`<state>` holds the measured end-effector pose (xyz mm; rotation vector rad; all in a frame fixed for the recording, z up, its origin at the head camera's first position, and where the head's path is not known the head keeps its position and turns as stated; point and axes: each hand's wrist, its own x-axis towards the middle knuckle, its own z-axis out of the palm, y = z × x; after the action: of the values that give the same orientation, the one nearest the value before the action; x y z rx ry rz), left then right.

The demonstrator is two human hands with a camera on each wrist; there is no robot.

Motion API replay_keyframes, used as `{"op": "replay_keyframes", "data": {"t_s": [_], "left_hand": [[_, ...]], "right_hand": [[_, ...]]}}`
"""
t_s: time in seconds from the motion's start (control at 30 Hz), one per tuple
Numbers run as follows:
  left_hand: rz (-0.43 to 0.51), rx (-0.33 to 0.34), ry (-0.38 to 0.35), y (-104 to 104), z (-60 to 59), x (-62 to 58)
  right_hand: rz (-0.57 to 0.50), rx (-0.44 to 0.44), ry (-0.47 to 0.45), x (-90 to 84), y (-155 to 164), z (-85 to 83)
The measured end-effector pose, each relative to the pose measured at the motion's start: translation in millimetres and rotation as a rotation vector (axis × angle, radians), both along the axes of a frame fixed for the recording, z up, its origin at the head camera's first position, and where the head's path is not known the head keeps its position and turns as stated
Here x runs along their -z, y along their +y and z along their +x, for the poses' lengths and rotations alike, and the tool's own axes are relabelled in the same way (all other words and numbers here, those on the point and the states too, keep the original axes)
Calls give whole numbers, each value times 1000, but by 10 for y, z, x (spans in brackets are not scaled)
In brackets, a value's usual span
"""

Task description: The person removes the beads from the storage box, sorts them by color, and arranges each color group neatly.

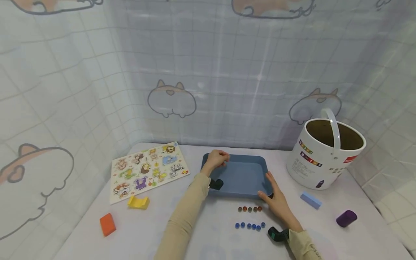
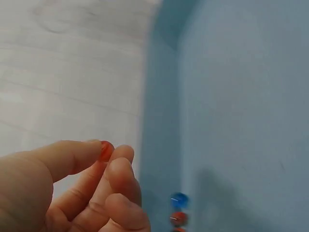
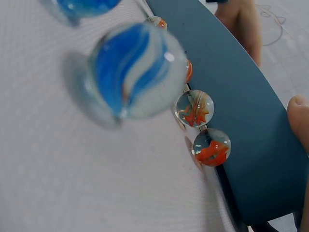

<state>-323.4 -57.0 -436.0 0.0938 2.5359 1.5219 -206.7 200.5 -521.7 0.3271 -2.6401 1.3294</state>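
A blue tray lies mid-table. Over its far left corner my left hand pinches a small red marble between thumb and fingers; the tray fills the left wrist view, with a blue marble and a red one at the bottom edge. My right hand rests with straight fingers on the tray's near right corner. In front of the tray sit a row of red marbles and a row of blue marbles. The right wrist view shows a blue marble close up and red marbles against the tray wall.
An animal puzzle board lies at the left, with a yellow block and an orange block before it. A white bucket stands at the right, near a light blue block and a purple cylinder. A curtain closes the back.
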Motion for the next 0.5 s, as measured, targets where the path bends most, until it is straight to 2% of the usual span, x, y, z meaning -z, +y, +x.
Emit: {"op": "replay_keyframes", "data": {"t_s": [0.07, 0.17, 0.37, 0.43, 0.5], "left_hand": [[37, 40, 18, -24, 74, -21], [99, 122, 27, -38, 280, -24], [208, 334, -82, -22, 840, 70], [212, 381, -101, -20, 985, 122], [199, 400, -112, -22, 1100, 173]], "right_hand": [[2, 2, -2, 3, 6, -1], [6, 2, -6, 10, 13, 1], [4, -7, 1, 9, 13, -4], [4, -6, 5, 2, 10, -6], [11, 0, 5, -2, 2, -11]]}}
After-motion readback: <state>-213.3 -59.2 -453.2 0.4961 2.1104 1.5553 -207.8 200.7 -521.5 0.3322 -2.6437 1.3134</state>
